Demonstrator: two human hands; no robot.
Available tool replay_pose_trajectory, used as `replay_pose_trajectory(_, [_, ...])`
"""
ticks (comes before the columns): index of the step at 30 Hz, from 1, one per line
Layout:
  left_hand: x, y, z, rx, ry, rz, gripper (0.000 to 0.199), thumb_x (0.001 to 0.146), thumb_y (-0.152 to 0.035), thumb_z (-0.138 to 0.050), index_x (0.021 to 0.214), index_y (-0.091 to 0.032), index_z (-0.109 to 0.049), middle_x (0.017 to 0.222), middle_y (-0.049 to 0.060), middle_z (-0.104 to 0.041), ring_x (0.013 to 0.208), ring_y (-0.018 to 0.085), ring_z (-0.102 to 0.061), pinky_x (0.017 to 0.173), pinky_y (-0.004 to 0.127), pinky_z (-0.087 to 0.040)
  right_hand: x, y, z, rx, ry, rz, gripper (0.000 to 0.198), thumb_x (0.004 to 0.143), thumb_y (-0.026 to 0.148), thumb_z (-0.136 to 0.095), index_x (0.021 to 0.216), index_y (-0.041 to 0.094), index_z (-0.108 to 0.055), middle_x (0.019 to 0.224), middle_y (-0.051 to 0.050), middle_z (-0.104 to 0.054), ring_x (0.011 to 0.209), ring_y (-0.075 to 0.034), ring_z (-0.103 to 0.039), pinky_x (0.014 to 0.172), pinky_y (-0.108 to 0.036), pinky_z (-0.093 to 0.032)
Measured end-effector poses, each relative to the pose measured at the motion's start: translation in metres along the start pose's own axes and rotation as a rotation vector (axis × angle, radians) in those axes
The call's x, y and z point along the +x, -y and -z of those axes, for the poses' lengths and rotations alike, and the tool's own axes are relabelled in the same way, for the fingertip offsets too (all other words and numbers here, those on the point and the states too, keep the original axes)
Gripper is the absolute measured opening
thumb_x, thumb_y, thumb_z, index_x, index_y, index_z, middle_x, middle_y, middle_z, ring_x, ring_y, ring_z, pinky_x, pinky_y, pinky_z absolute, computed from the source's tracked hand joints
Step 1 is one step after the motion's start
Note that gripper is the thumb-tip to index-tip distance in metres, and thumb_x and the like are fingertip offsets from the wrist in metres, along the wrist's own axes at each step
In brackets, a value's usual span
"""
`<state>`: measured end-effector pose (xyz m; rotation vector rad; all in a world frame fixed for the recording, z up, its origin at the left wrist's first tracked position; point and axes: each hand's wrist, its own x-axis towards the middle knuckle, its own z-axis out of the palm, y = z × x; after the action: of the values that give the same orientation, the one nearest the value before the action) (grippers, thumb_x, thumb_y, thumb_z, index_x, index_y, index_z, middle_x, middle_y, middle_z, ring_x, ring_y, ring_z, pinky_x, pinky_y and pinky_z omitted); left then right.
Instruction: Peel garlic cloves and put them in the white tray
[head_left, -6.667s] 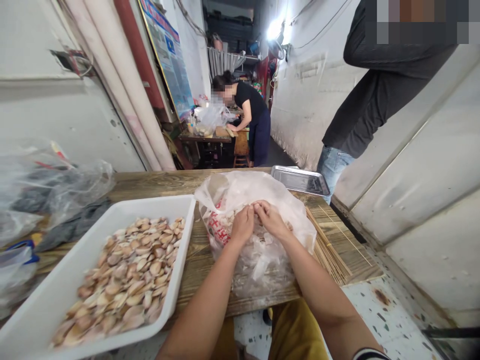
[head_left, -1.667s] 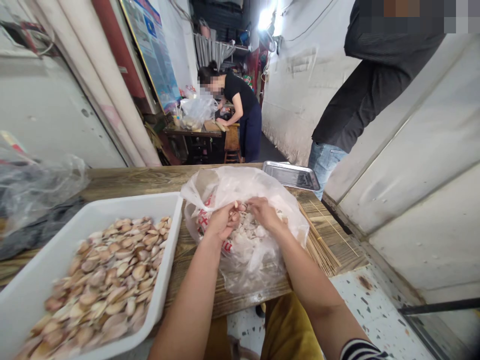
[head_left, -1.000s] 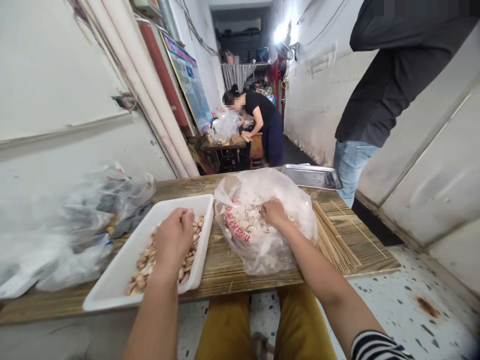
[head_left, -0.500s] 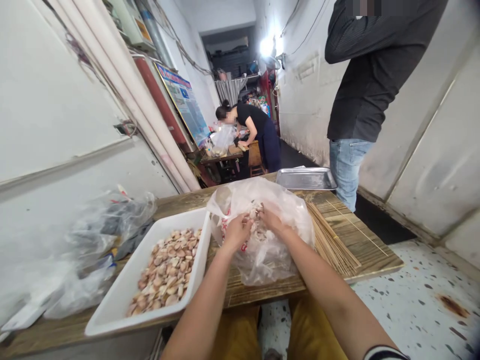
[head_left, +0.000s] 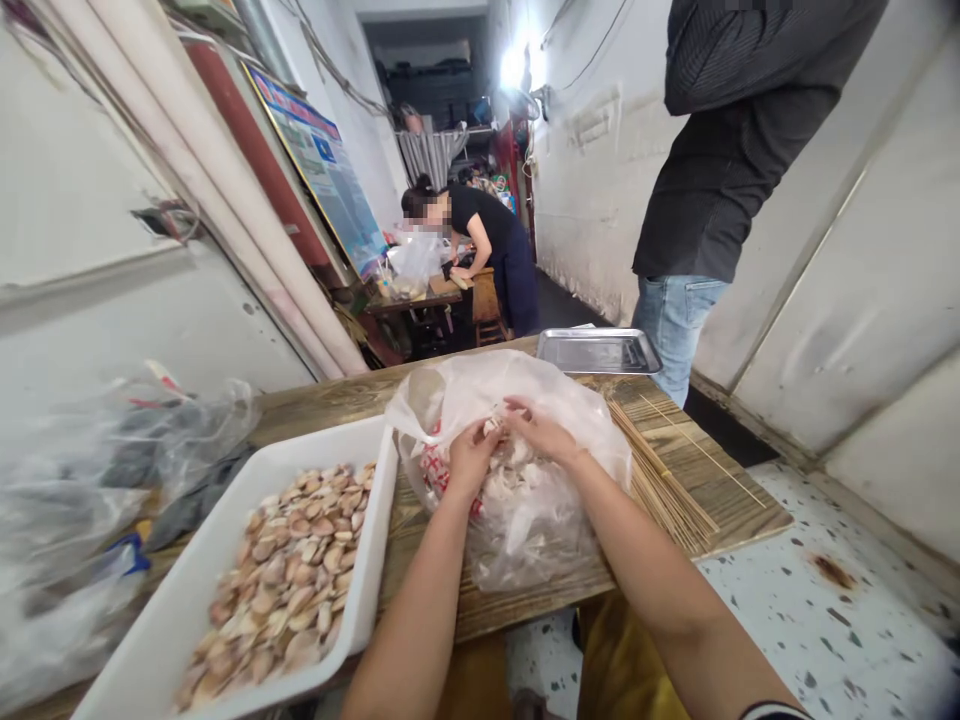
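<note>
A thin whitish plastic bag [head_left: 525, 545] with red print lies opened out on the table, holding pale garlic and papery skins [head_left: 510, 482]. Over its mouth, my left hand [head_left: 471, 458] is closed, pinching a whitish piece of garlic [head_left: 492, 426] between thumb and fingers. Just to the right, my right hand [head_left: 546, 434] is held above the contents with its fingers stretched out towards the left hand; nothing shows in its grasp. Left of the bag stands a white plastic tray [head_left: 381, 540] with many loose, pinkish-skinned garlic cloves [head_left: 289, 570] in it.
Thin wooden skewers [head_left: 664, 480] lie in a bundle right of the bag. A metal tray [head_left: 600, 350] sits at the table's far edge. Crumpled plastic bags [head_left: 172, 430] are at left. One person [head_left: 697, 190] stands at right; another [head_left: 495, 240] bends over a farther table.
My view has turned a little, so the scene sits farther left. My right hand's fingers have straightened, while the left hand has come up with garlic showing in its pinch.
</note>
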<state>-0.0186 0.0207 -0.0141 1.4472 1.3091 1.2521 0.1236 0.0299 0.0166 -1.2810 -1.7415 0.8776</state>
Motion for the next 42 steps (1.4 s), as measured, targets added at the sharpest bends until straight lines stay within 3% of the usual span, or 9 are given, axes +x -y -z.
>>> replay_pose_trajectory(6, [-0.002,0.001,-0.011,-0.312,0.032,0.062,0.039,0.074,-0.044,-0.053,0.098,-0.015,-0.059,0.098,0.007,-0.064,0.080,0.014,-0.061,0.068,0.025,-0.050,-0.003,0.001,-0.018,-0.203,-0.046,-0.020,0.032,0.091,0.032,-0.030,0.097,0.020,-0.059,0.095,-0.004,-0.062,0.093,-0.014,-0.054,0.082,-0.024,-0.038])
replay_pose_trajectory(13, [-0.002,-0.004,-0.018,-0.457,-0.006,0.118,0.029,0.076,-0.034,-0.050,0.098,-0.015,-0.053,0.091,0.005,-0.064,0.068,0.010,-0.060,0.064,0.024,-0.050,-0.003,0.006,-0.019,-0.045,-0.110,-0.068,0.034,0.091,0.033,-0.027,0.096,0.019,-0.058,0.090,-0.004,-0.062,0.088,-0.015,-0.056,0.083,-0.025,-0.039])
replay_pose_trajectory(17, [0.000,-0.001,-0.014,-0.278,-0.106,0.106,0.026,0.076,-0.030,-0.048,0.094,-0.013,-0.057,0.079,0.004,-0.063,0.061,0.011,-0.058,0.063,0.026,-0.049,-0.005,0.005,-0.018,0.007,-0.092,-0.168,0.041,0.089,0.044,-0.028,0.100,0.019,-0.059,0.092,-0.004,-0.063,0.089,-0.017,-0.057,0.082,-0.028,-0.041])
replay_pose_trajectory(20, [-0.003,-0.001,-0.012,0.038,-0.177,-0.039,0.025,0.076,-0.028,-0.048,0.093,-0.014,-0.060,0.087,0.008,-0.064,0.078,0.016,-0.060,0.074,0.031,-0.048,-0.008,0.002,-0.016,0.037,-0.120,-0.322,0.047,0.086,0.051,-0.032,0.103,0.018,-0.061,0.094,-0.007,-0.065,0.091,-0.021,-0.058,0.083,-0.033,-0.041])
replay_pose_trajectory(24, [-0.012,-0.010,-0.012,0.382,-0.267,-0.308,0.040,0.080,-0.030,-0.047,0.117,-0.015,-0.051,0.115,0.013,-0.055,0.109,0.022,-0.050,0.094,0.038,-0.038,-0.009,-0.006,-0.013,0.009,-0.230,-0.200,0.032,0.085,0.036,-0.044,0.102,0.018,-0.064,0.105,-0.009,-0.063,0.102,-0.023,-0.054,0.089,-0.034,-0.038])
replay_pose_trajectory(29, [-0.015,-0.013,-0.018,0.287,-0.160,-0.155,0.044,0.085,-0.048,-0.035,0.110,-0.014,-0.050,0.089,0.010,-0.064,0.080,0.018,-0.060,0.076,0.032,-0.044,-0.006,-0.008,-0.023,-0.143,-0.257,0.150,0.027,0.086,0.033,-0.036,0.091,0.021,-0.060,0.087,-0.006,-0.062,0.083,-0.019,-0.056,0.078,-0.032,-0.041])
replay_pose_trajectory(33, [-0.015,-0.012,-0.020,0.338,-0.182,-0.150,0.039,0.088,-0.046,-0.025,0.091,-0.016,-0.050,0.079,0.009,-0.062,0.077,0.020,-0.058,0.067,0.030,-0.041,-0.006,-0.002,-0.036,-0.238,-0.286,0.218,0.028,0.088,0.031,-0.026,0.082,0.018,-0.051,0.070,-0.004,-0.053,0.065,-0.016,-0.048,0.064,-0.029,-0.038])
replay_pose_trajectory(37, [-0.018,-0.016,-0.020,0.444,-0.204,-0.111,0.035,0.089,-0.042,-0.022,0.087,-0.017,-0.047,0.074,0.009,-0.060,0.072,0.021,-0.057,0.062,0.029,-0.038,-0.007,0.002,-0.044,-0.222,-0.361,0.174,0.026,0.087,0.032,-0.026,0.070,0.020,-0.042,0.062,-0.001,-0.045,0.058,-0.015,-0.042,0.058,-0.028,-0.034])
replay_pose_trajectory(42, [-0.018,-0.016,-0.024,0.437,-0.195,-0.098,0.028,0.089,-0.036,-0.023,0.084,-0.019,-0.045,0.069,0.006,-0.056,0.070,0.020,-0.055,0.061,0.029,-0.036,-0.005,-0.001,-0.048,-0.035,-0.477,-0.033,0.017,0.081,0.022,-0.034,0.064,0.021,-0.039,0.063,-0.001,-0.046,0.061,-0.014,-0.044,0.060,-0.028,-0.035])
